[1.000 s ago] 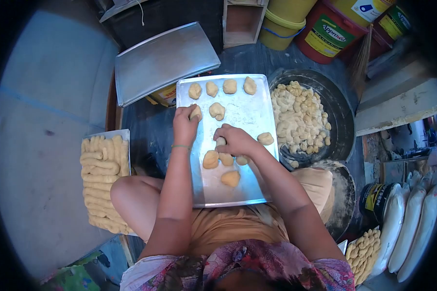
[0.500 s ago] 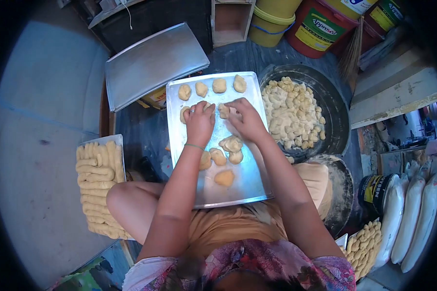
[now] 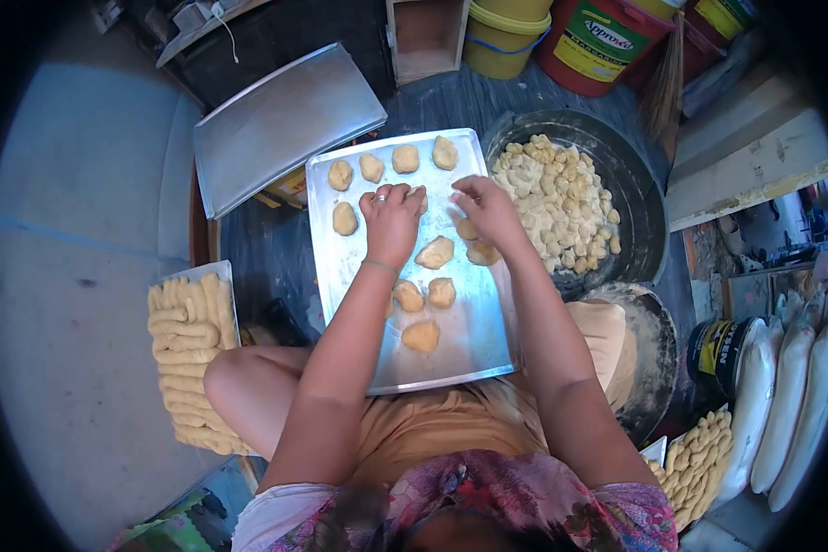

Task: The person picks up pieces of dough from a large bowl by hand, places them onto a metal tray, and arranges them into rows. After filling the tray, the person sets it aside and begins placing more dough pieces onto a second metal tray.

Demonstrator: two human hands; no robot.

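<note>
A metal baking tray (image 3: 386, 363) rests across my lap, with rounded dough pieces spread over it. My left hand (image 3: 391, 225) is on its upper middle, fingers bent around a dough piece (image 3: 418, 200) that they partly cover. To its left sits a separate dough piece (image 3: 344, 218). My right hand (image 3: 492, 216) hovers at the tray's right side, its fingers curved and apart. Partly beneath that hand are a small dough piece (image 3: 467, 229) and a larger dough lump (image 3: 481, 253). An irregular dough lump (image 3: 434, 252) lies between my forearms.
Floured dough chunks fill a dark round basin (image 3: 649, 198) at right. Stacked metal trays (image 3: 290, 120) stand at upper left. A tray of dough strips (image 3: 189, 368) is beside my left knee. Buckets (image 3: 598, 46) line the back; long white bags (image 3: 787, 414) lean at lower right.
My right hand has moved right, away from the dough piece it was touching. My left hand has shifted slightly right. The clustered dough lumps near the middle now lie apart.
</note>
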